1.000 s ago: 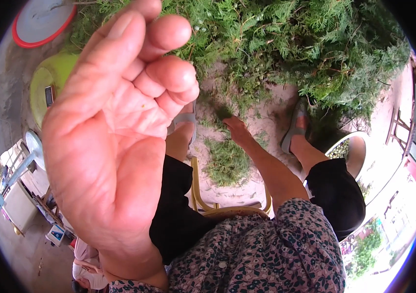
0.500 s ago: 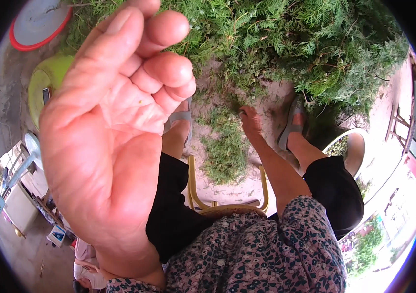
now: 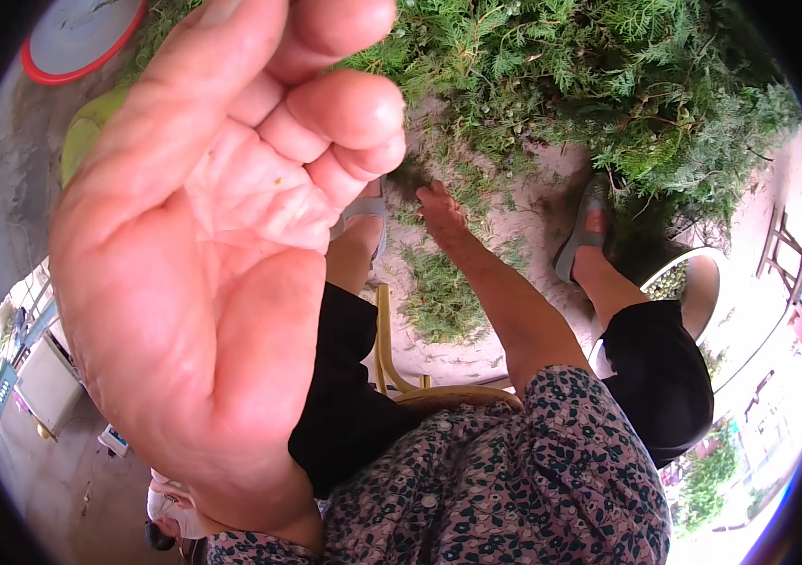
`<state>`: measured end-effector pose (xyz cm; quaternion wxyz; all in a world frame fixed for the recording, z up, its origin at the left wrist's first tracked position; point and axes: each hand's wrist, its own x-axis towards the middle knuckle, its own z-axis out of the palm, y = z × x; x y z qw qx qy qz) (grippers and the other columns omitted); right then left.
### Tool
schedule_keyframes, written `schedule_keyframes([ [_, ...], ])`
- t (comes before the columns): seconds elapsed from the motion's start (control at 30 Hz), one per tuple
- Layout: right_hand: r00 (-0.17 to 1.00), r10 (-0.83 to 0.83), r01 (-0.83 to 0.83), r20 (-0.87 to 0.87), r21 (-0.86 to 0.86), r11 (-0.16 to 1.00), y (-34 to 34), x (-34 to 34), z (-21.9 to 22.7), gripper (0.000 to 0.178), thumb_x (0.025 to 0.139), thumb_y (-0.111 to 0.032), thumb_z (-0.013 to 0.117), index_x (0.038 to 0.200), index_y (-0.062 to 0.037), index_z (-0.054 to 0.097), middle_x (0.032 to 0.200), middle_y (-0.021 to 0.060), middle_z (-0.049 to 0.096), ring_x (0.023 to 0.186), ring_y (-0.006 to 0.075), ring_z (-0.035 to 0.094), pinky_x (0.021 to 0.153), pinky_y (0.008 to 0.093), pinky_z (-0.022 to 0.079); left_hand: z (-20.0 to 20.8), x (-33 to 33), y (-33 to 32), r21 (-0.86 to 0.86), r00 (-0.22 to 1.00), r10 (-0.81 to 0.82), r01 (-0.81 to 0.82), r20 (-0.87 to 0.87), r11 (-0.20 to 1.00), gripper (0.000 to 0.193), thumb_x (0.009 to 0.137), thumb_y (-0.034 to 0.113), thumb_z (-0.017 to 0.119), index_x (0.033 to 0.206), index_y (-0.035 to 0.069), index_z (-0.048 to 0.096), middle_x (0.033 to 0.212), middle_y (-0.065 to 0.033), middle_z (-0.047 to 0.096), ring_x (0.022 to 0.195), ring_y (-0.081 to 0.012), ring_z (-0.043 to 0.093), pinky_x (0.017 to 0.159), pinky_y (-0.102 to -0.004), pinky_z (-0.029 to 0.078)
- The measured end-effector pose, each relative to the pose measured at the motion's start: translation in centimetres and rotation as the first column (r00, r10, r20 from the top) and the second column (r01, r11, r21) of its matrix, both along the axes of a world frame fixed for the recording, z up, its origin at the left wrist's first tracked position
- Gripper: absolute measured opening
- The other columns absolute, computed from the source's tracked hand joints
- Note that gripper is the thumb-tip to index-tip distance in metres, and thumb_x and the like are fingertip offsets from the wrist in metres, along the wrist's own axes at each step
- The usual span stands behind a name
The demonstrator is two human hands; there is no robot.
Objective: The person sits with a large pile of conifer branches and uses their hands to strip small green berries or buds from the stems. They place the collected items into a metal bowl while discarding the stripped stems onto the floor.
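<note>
Close to the camera, my left hand fills much of the left side, palm showing and fingers loosely bent. Only a tiny green speck lies on its palm, and the upper edge cuts off some fingertips. Lower down, my right hand reaches to the pale ground between my feet, its fingers bent and close together. Whatever it may hold is too small to make out. Just nearer than that hand lies a small heap of green sprigs. Beyond it spreads a big pile of leafy evergreen branches.
A round, red-rimmed pan stands at the far left, beside a yellow-green tub. Near my right knee is a round container with green bits inside. I sit on a yellow-framed chair. Another person appears at the lower left.
My right hand has moved left and slightly farther away along the ground. The left hand looks larger, closer to the camera, and its fingers reach further past the upper edge.
</note>
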<state>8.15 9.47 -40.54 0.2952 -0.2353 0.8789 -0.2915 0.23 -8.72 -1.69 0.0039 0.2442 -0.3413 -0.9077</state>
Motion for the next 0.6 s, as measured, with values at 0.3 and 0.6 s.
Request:
schedule_keyframes([
  [0.3,0.812,-0.303,0.427,0.498,-0.153,0.891,5.1,-3.2,1.4,0.012,0.072,-0.010,0.061,0.082,-0.0039,0.058,0.071,0.0114,0.057,0.063,0.0242,0.056,0.059,0.0344,0.045,0.3,0.4,-1.0,0.026,1.000,-0.016,0.016,-0.008,1.000,0.029,0.092,0.013,0.035,0.117,-0.001,0.040,0.095,-0.0056,0.053,0.074,-0.0128,0.049,0.075,-0.0319,0.041],
  [0.6,0.982,-0.056,0.052,0.183,0.027,0.998,5.4,0.4,0.3,0.022,0.068,-0.005,0.061,0.089,-0.0079,0.056,0.086,0.0155,0.048,0.080,0.0359,0.051,0.067,0.0399,0.044,0.1,0.0,-0.4,0.031,0.999,-0.043,0.044,-0.018,0.999,0.029,0.092,0.013,0.035,0.117,-0.001,0.040,0.094,-0.0053,0.053,0.074,-0.0126,0.048,0.075,-0.0324,0.042],
])
